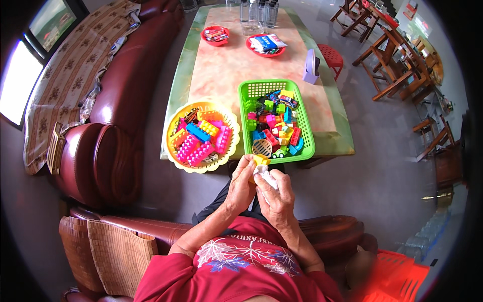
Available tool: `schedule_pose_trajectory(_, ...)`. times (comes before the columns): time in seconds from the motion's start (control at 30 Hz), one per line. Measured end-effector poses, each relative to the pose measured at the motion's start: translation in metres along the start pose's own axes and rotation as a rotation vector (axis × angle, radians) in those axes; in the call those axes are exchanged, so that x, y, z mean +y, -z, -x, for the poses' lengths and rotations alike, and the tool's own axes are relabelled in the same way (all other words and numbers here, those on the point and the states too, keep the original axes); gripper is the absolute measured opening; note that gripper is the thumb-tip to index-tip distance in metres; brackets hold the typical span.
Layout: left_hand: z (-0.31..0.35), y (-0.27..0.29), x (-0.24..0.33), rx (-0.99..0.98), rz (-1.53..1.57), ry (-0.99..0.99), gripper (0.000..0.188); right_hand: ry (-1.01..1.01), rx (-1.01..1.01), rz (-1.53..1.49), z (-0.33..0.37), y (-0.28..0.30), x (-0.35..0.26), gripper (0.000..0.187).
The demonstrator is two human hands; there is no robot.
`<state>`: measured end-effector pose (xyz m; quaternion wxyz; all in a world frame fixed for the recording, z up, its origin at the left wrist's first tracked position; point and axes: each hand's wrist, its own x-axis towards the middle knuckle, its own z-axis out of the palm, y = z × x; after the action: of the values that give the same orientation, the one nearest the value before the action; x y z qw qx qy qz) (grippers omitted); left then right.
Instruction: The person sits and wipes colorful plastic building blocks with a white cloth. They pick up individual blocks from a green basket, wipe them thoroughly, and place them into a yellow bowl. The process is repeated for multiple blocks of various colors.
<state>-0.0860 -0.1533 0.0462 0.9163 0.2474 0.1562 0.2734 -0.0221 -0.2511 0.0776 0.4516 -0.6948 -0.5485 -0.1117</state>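
Note:
In front of my body, just off the table's near edge, both hands meet around a yellow toy block (pixel 261 159). My left hand (pixel 241 187) is closed on the block from the left side. Fingers of my right hand (pixel 277 199) pinch a crumpled white cloth or tissue (pixel 267 177) against it. Part of the block is hidden by the fingers and the white material. Beyond my hands stands a green plastic basket (pixel 309 123) of mixed toy pieces. Left of it, a yellow scalloped bowl (pixel 233 133) holds pink, blue and yellow building blocks.
Farther along the table (pixel 216 65) are a red bowl (pixel 216 43) of packets, a red basket (pixel 274 54) with a blue-white packet, several bottles (pixel 259 12) and a lilac holder (pixel 311 70). A maroon sofa (pixel 133 65) runs along the left. A red stool (pixel 330 56) stands right.

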Motion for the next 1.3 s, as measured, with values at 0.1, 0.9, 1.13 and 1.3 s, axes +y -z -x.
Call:
schedule_pose_trajectory(0.1,-0.002,0.001,-0.005,-0.038,-0.060,-0.044,0.017,0.056,0.077,0.070,-0.016,0.005,0.005,0.034)
schedule_pose_trajectory(0.9,-0.015,0.011,0.007,-0.034,-0.106,-0.045,0.015,-0.455,0.072,-0.447,-0.006,0.017,0.021,0.027)
schedule_pose_trajectory(1.13,-0.006,0.000,-0.008,-0.009,-0.018,0.042,0.018,-0.118,-0.060,0.037,-0.012,-0.004,0.011,0.051)
schedule_pose_trajectory(1.3,-0.006,0.005,0.001,0.071,0.023,-0.021,0.025,0.000,-0.142,0.061,0.001,-0.007,0.007,0.048)
